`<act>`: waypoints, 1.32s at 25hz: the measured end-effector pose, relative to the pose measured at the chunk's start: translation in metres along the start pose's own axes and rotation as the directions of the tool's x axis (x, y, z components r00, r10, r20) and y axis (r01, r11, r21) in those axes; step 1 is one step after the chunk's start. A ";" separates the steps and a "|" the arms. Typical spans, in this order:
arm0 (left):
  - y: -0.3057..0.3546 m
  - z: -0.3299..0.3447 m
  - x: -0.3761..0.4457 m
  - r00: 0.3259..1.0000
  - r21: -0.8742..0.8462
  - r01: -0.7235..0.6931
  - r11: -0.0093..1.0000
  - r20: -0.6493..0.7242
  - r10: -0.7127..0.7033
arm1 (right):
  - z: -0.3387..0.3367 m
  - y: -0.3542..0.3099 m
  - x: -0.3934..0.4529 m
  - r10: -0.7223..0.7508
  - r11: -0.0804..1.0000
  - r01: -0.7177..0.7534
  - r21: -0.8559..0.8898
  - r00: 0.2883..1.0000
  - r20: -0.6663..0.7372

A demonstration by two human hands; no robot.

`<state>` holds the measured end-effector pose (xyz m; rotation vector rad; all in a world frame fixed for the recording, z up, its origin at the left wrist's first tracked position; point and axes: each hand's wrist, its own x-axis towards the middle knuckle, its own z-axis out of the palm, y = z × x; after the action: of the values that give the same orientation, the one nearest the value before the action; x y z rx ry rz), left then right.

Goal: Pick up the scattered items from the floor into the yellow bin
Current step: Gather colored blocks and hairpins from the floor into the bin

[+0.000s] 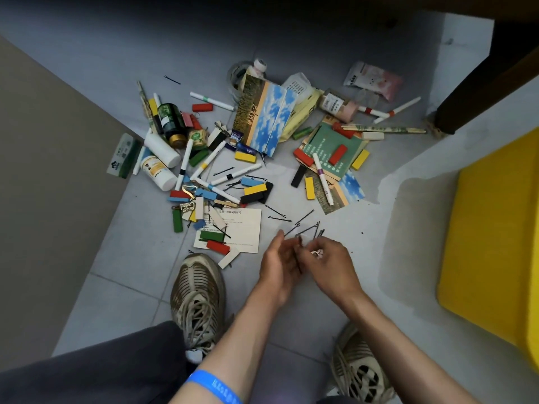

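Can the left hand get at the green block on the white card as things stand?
Probably not yet: the left hand is helping the right hand hold bobby pins. The path to the green block looks open.

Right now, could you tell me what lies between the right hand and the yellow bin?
In the head view, only bare grey floor lies between the right hand, which holds a bunch of hairpins, and the yellow bin.

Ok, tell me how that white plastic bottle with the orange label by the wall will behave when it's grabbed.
The white plastic bottle with the orange label lies on its side, so a nudge will likely roll it. It looks rigid and smooth, perhaps slippery. The weight of its contents cannot be judged.
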<state>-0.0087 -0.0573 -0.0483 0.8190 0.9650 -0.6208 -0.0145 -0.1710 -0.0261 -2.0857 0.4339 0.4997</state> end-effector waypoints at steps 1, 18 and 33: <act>0.002 0.003 0.000 0.999 -0.029 0.005 1.000 0.052 -0.004 | 0.000 -0.011 -0.001 -0.022 0.998 0.020 0.058 0.999 0.033; 0.043 -0.040 -0.009 0.974 -0.062 -0.103 0.993 -0.209 0.088 | 0.043 -0.037 0.083 -0.398 0.535 0.425 -0.731 0.889 0.225; 0.009 -0.033 -0.005 0.981 -0.071 -0.067 0.995 -0.187 0.053 | 0.010 0.047 -0.011 -0.049 0.920 0.039 -0.390 0.999 -0.018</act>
<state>-0.0193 -0.0247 -0.0519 0.8447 1.1219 -0.4583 -0.0487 -0.1859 -0.0583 -2.4825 0.3198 0.5673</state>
